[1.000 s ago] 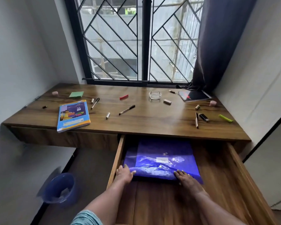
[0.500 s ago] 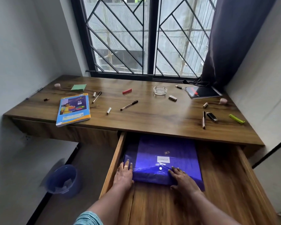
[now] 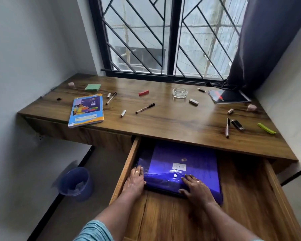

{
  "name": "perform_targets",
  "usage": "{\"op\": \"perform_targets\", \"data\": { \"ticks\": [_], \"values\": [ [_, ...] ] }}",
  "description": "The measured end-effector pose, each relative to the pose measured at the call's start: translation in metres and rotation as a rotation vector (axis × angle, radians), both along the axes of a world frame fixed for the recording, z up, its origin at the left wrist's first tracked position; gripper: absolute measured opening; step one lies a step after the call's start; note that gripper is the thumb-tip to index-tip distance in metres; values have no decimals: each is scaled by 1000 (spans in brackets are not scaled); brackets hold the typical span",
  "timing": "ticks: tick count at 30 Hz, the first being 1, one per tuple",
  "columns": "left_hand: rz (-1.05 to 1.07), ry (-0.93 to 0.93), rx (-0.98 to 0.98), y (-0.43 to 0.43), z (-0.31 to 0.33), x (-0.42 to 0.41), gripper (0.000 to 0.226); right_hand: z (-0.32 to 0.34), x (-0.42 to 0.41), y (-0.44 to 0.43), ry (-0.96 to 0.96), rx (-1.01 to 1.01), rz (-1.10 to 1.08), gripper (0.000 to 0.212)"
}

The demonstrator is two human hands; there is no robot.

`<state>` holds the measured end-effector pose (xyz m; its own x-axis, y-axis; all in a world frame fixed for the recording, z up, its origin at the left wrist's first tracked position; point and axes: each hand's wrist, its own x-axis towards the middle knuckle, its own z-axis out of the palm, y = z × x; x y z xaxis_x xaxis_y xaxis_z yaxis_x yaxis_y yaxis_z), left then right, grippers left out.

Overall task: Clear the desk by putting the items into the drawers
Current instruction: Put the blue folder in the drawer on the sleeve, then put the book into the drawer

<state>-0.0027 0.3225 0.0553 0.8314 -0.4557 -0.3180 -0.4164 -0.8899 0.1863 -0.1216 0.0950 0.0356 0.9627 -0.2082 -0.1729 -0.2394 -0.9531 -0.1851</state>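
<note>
A purple plastic folder (image 3: 184, 160) lies flat in the open wooden drawer (image 3: 247, 193) under the desk (image 3: 172, 122). My left hand (image 3: 135, 181) presses flat on the folder's near left corner. My right hand (image 3: 196, 189) lies flat on its near edge, fingers spread. On the desk lie a blue and yellow exercise book (image 3: 86, 110), a black notebook (image 3: 228, 96), a green sticky pad (image 3: 92, 86), several pens such as the one (image 3: 145, 108) in the middle, a red clip (image 3: 143, 92), a green clip (image 3: 266, 128) and an eraser (image 3: 193, 102).
A glass ashtray (image 3: 180, 93) stands near the window. A dark curtain (image 3: 261, 42) hangs at the right back corner. A blue bin (image 3: 75, 183) stands on the floor to the drawer's left. Walls close in on both sides.
Both hands have slid forward onto the folder, pushing it a little deeper into the drawer. The camera has moved closer to the desk.
</note>
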Motion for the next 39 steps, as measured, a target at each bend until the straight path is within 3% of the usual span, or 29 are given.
{"op": "perform_targets", "data": {
  "ticks": [3,5,8,15,19,22,26,29,33,39],
  "values": [
    [-107,-86,-35,5,9,9,53,21,23,9,-300,-78,48,46],
    [-92,-151,-91,18,18,19,50,40,44,27,-393,-109,69,37],
    [22,-239,-165,44,35,42,47,67,85,63,-480,-128,102,34],
    [448,-255,-358,126,59,131,44,101,183,161,-554,-140,304,27],
    [788,-96,-571,169,62,187,42,105,234,211,-468,-147,315,24],
    [954,-4,-621,199,58,238,43,103,278,247,-401,-132,357,20],
    [1111,246,-852,218,54,293,54,94,336,282,-306,-87,348,38],
    [1112,392,-1029,220,51,321,56,86,364,302,-242,-39,319,52],
    [1134,477,-1159,217,48,349,37,75,398,318,-124,-35,270,62],
    [1100,428,-1269,227,56,360,9,74,424,343,-57,-65,255,63]
  ]
}}
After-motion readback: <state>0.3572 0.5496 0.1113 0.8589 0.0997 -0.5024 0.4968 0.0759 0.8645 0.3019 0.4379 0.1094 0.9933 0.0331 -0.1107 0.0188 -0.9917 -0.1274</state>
